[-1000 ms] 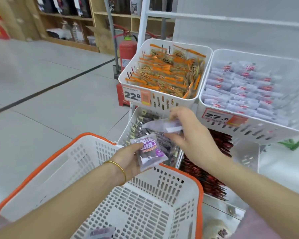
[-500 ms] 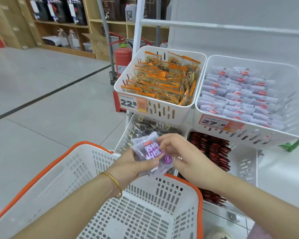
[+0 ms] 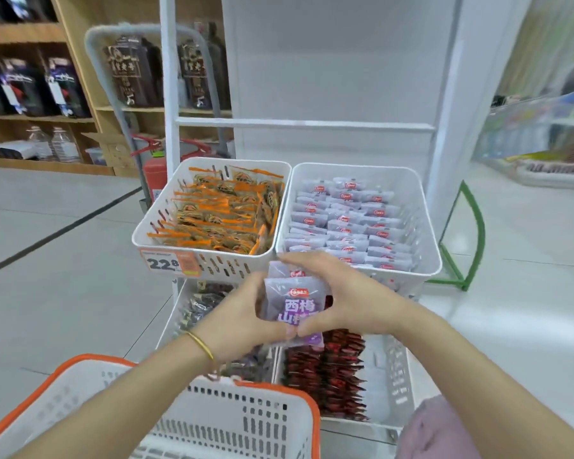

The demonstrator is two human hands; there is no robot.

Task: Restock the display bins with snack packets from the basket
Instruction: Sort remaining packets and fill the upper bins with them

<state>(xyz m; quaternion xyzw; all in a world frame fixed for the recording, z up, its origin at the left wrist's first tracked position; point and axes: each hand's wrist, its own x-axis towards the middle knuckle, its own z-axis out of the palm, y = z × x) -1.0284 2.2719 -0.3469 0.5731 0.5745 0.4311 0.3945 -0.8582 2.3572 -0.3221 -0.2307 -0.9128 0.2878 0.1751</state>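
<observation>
Both hands hold a small stack of pale purple snack packets [image 3: 294,304] in front of the display rack. My left hand [image 3: 236,321] grips the stack from the left and my right hand [image 3: 342,301] from the right and top. Just behind them stands the upper right bin [image 3: 426,236], filled with rows of the same purple packets. The white basket with an orange rim [image 3: 246,422] is at the bottom, under my left forearm; its inside is mostly out of view.
The upper left bin [image 3: 140,236] holds orange packets and carries a 22.8 price tag. Lower bins hold dark packets [image 3: 203,306] and red packets [image 3: 328,376]. A red fire extinguisher [image 3: 154,173] stands behind the rack. A green frame [image 3: 474,233] is at the right.
The hands came together on the purple packets and rose from above the basket toward the front of the upper right bin. The camera tilted up.
</observation>
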